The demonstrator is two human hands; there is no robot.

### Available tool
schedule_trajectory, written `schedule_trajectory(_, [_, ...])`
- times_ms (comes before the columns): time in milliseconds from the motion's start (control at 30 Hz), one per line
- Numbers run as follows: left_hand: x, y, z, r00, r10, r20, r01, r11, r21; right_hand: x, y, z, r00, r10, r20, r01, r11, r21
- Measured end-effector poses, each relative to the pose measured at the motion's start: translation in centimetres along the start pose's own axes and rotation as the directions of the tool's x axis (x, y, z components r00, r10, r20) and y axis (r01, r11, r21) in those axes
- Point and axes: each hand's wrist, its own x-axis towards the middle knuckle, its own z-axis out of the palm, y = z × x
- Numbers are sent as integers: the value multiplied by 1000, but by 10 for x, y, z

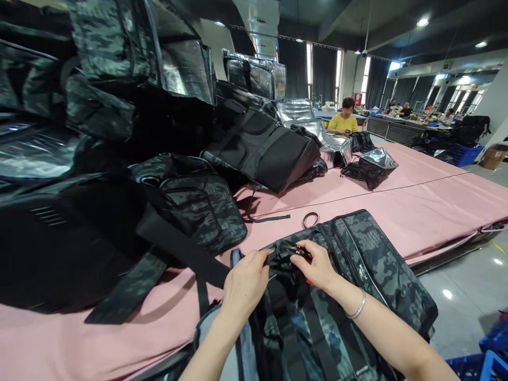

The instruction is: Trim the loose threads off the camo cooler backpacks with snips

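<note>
A camouflage backpack (pixel 317 323) lies in front of me on the pink table cover, black straps running over it. My left hand (pixel 246 278) is closed in a pinch on the black webbing strap (pixel 278 253) at the bag's upper edge. Close beside it, my right hand (pixel 317 264) has its fingers closed around a small black piece with shiny spots (pixel 303 252); its exact kind is unclear. A bit of red shows just under the right palm. The bag's camouflage front panel (pixel 381 259) with a zipper lies to the right of my hands.
Camouflage and black bags (pixel 262 143), some with silver lining, are heaped at the left and back. A small silver-lined bag (pixel 373 166) sits farther along the pink table cover (pixel 444 196). A person in yellow (pixel 343 123) works beyond. Blue crates (pixel 466 154) stand at right.
</note>
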Motion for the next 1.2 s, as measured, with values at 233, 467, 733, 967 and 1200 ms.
schedule_trajectory(233, [4, -1, -3, 995, -96, 39, 98, 994, -38, 4, 6, 1, 977, 153, -150, -138, 985, 104])
schedule_trajectory(467, [11, -2, -14, 957, -224, 185, 240, 968, -68, 10, 10, -2, 961, 220, -165, -192, 966, 171])
schedule_trajectory(733, [19, 11, -21, 930, -265, 256, 277, 961, -12, 17, 14, -3, 954, 250, -167, -222, 960, 170])
schedule_trajectory(967, [35, 20, -1, 961, -144, 235, 75, 957, 282, 15, -19, -35, 982, 190, 14, -189, 962, 196])
schedule_trajectory(1200, [-15, 17, -16, 953, 139, 270, -105, 985, -137, -91, -65, -98, 938, 327, 112, -339, 935, 105])
